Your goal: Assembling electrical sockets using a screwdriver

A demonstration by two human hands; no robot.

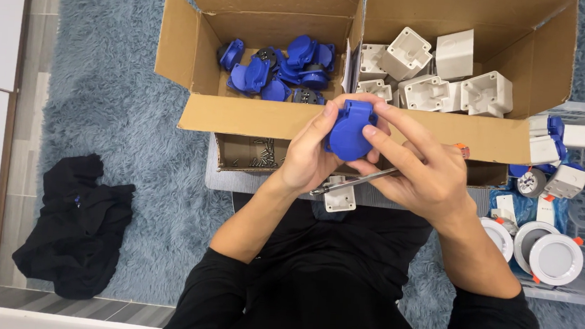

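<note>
Black sleeves (337,307) framing view bottom. Both hands raised over lap, gripping 1 blue socket cover (350,129) between them, likely for fitting. Left hand (310,155) cupping cover's side; right hand (423,169) pinching top edge, also pinning screwdriver (353,183) under fingers, keeping it ready. White housing (339,197) resting below on lap. Cardboard box (351,124) ahead, 2 compartments separating blue covers (279,69) from white housings (438,75).

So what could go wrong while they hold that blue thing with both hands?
The right hand grips the blue socket cover and also a screwdriver, so the tool might slip or poke the left hand. The white housing lies loose on the lap and could slide off onto the shaggy rug. Small screws in the shallow box could scatter if it is bumped.
</note>
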